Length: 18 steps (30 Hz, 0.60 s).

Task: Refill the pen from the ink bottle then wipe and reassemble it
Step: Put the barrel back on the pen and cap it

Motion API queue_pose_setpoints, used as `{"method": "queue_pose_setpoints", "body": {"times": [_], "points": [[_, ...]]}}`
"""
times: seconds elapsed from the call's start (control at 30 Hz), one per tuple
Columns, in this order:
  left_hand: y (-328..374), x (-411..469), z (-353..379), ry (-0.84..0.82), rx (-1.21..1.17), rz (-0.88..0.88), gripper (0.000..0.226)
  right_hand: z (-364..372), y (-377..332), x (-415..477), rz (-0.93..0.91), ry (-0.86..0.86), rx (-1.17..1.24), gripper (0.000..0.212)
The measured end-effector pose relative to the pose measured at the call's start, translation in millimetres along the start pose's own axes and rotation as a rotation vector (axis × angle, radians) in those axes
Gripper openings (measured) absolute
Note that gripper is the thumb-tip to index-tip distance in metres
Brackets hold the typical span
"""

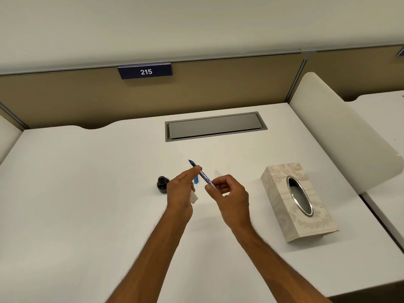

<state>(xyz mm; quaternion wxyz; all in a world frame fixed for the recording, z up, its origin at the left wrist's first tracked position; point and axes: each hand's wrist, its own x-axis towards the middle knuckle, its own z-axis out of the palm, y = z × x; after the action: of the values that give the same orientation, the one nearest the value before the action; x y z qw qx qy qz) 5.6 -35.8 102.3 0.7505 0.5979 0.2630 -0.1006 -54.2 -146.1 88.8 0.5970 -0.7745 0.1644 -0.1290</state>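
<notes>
The pen [200, 174] is held above the middle of the table [87, 193], nib pointing toward the far edge. The left hand [181, 189] pinches it near the nib, fingers closed, a tissue [194, 198] tucked in the palm. The right hand [229, 193] pinches its rear end. The ink bottle [162, 184] stands just left of the left hand.

Both bare forearms reach forward, hands close together above the desk. Left hand [180, 189] pinches with thumb and fingertips, remaining fingers curled. Right hand [229, 193] pinches too, palm turned inward.
</notes>
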Motion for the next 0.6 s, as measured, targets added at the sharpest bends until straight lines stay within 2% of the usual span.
{"method": "queue_pose_setpoints", "body": {"times": [0.17, 0.4, 0.6], "points": [[0.6, -1.7, -1.6, -0.016, 0.008, 0.006, 0.011, 0.5, 0.1, 1.7, -0.044, 0.014, -0.068, 0.011], [0.0, -0.4, -2.7, -0.039, 0.043, -0.01, 0.012, 0.6, -0.1, 3.5, 0.019, 0.005, -0.099, 0.007], [-1.0, 0.2, -5.1, -0.071, 0.086, 0.073, 0.014, 0.0, -2.5, 5.4, 0.071, -0.084, -0.192, 0.01]]}}
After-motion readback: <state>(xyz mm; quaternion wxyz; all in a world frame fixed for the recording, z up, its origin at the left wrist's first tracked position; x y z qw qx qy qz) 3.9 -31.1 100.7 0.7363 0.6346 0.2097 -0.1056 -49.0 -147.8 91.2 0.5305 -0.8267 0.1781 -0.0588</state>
